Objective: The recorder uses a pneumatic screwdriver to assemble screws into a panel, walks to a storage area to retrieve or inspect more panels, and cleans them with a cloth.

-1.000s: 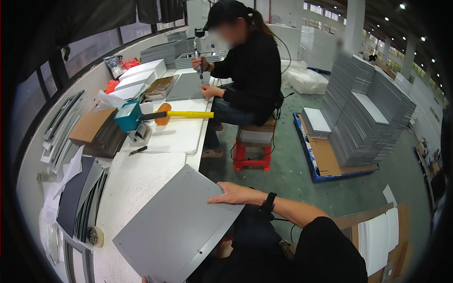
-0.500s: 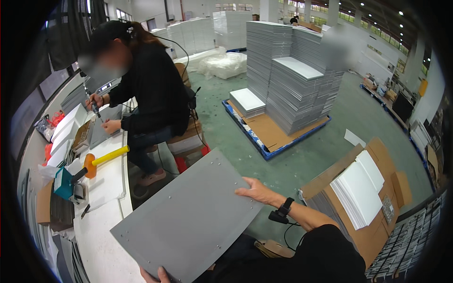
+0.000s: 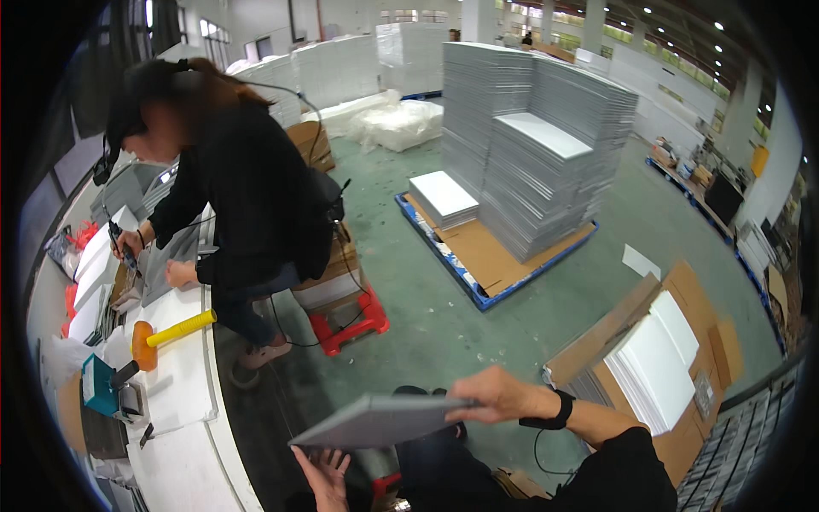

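Observation:
A flat grey panel (image 3: 375,422) is tilted nearly edge-on in front of me, above my lap. My right hand (image 3: 495,394) pinches its right end, with a black band on the wrist. Below the panel's left corner is my left hand (image 3: 326,474), palm up with the fingers spread. Its fingertips are at the panel's edge; whether they bear its weight I cannot tell. On the white bench to the left lie a mallet (image 3: 171,334) with a yellow handle and orange head, and a teal box-shaped tool (image 3: 101,384).
A co-worker (image 3: 256,171) in black bends over the bench with a powered screwdriver. A red stool base (image 3: 354,322) stands behind them. Tall stacks of grey panels (image 3: 563,188) stand on a blue-edged pallet (image 3: 486,299). White sheets (image 3: 653,375) lie on cardboard at right.
The panel has swung from facing me broadly to nearly edge-on and lower. My left hand has opened beneath its corner; the right still grips it. The co-worker leans further over the bench.

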The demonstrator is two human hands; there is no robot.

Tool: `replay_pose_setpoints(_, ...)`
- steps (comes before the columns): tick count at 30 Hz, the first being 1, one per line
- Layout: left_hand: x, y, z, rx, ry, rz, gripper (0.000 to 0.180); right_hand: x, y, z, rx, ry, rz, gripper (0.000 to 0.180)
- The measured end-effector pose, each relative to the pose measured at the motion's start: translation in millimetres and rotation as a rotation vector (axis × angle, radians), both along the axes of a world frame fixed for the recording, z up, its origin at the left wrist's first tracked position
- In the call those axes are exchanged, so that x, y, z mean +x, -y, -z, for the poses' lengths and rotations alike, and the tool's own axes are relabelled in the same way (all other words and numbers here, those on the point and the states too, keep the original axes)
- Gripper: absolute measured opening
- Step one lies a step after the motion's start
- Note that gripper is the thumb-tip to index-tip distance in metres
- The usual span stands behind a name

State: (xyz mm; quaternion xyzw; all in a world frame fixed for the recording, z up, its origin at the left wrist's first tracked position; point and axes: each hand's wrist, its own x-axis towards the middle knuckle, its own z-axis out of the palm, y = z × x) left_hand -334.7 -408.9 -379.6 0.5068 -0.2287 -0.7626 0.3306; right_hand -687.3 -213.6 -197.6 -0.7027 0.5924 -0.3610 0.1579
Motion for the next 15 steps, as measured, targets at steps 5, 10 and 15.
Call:
replay_pose_setpoints(5, -6, 32, 4, 0.256, 0.094, -0.071, 0.074, 14, 98, 7, -0.050, -0.387, -0.436, 0.016)
replay_pose_setpoints(10, -3, 27, -39, -0.168, 0.221, 0.315, 0.055, 17, 159, -9, -0.049, -0.465, -0.614, 0.014)
replay_pose_setpoints(15, -24, 36, -85, -0.340, 0.085, 0.774, 0.055, -14, 130, -70, 0.186, -0.377, -0.425, 0.016)
